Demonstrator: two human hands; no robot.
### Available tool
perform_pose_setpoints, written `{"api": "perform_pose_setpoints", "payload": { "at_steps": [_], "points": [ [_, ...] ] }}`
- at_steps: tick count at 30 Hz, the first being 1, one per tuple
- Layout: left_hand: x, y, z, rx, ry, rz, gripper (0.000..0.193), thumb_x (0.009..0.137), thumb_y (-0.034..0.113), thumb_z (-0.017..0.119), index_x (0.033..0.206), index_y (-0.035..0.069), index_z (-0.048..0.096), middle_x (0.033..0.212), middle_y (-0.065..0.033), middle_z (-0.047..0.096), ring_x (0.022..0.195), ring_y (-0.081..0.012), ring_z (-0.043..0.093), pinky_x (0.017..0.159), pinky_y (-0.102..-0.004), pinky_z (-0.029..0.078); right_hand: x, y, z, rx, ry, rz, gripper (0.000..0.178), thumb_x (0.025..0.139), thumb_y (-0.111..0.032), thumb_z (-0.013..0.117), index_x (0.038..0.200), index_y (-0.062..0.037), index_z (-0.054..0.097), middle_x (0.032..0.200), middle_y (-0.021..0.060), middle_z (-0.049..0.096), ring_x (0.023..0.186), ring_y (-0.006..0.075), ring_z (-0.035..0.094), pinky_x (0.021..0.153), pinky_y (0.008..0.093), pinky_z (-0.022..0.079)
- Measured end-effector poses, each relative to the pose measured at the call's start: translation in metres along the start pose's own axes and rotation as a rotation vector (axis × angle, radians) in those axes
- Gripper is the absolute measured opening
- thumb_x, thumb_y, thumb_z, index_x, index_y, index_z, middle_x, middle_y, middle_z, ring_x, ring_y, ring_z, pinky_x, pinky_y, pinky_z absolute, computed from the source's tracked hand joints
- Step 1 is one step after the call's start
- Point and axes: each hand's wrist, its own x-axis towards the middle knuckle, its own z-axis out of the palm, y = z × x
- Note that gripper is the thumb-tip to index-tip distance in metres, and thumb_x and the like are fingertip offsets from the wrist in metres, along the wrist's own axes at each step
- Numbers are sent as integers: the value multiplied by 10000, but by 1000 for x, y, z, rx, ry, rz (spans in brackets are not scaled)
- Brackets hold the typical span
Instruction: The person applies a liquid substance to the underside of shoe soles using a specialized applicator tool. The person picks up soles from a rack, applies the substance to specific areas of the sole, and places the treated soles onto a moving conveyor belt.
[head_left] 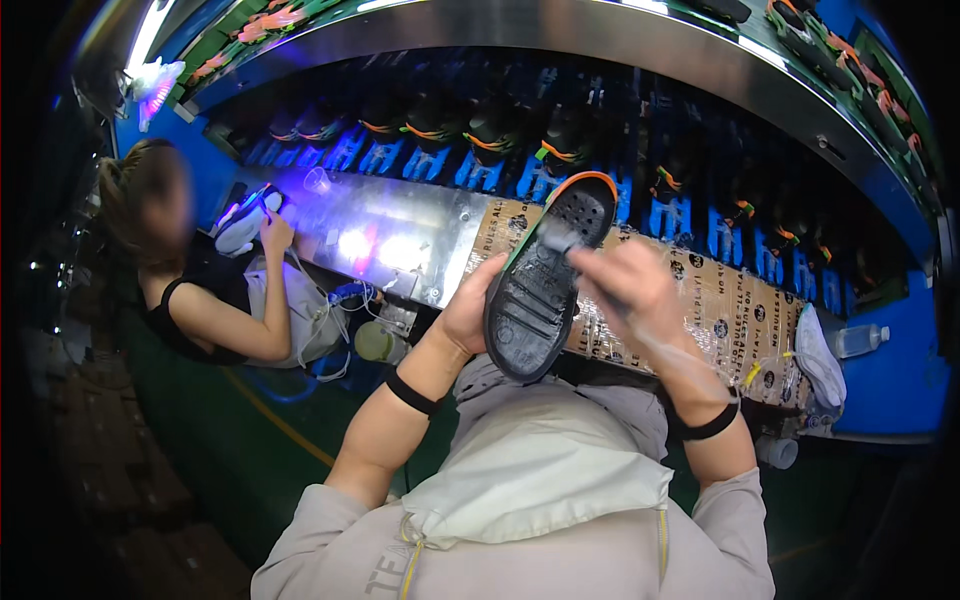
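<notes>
My left hand (471,308) is closed around the side of a black shoe sole (533,318), held up in front of my lap. The inner face of the sole is toward me, with ribs and small holes in it and an orange and green edge at the far end. In my right hand (635,285), which is smeared by motion, is a small brush (558,238). Its pale, blurred head lies over the upper half of the sole and seems to touch it. A wet-looking sheen covers part of the sole's inside.
Cardboard-covered bench (715,310) lies ahead, joined on the left by a metal top (425,235). Behind it, dark shoes (492,128) stand on blue holders. At left a co-worker (215,290) holds a shoe (240,225). Far right: a white cloth-like item (820,358) and a clear bottle (862,340).
</notes>
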Motion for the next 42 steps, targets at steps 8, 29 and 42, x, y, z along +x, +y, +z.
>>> {"api": "perform_pose_setpoints", "payload": {
  "at_steps": [8, 29, 42],
  "points": [
    [-10, 2, -5, -62, -22, 58, 727, 1159, 480, 188, 1549, -32, 525, 1398, -234, 696, 1203, -371, 741, 1075, -512, 601, 3, -14, -8, 469, -183, 114, 299, 860, -128, 878, 1147, -77, 816, 856, 93, 714, 816, 277, 671, 754, 405, 497],
    [-19, 154, -153, 1723, 1135, 522, 306, 1028, 253, 608, 1014, -5, 772, 917, -286, 728, 948, -447, 737, 861, -496, 568, -81, 42, 18, 298, 142, 529, 297, 940, -47, 757, 1227, 27, 777, 979, 153, 751, 872, 249, 708, 818, 356, 546],
    [72, 473, 55, 2942, 1258, 953, 529, 917, 161, 722, 1428, 64, 626, 1347, -250, 647, 1329, -421, 592, 1054, -611, 482, -146, 74, 52, 108, 244, 651, 341, 930, -49, 751, 1265, 5, 776, 983, 162, 723, 872, 300, 706, 795, 390, 546]
  ]
}}
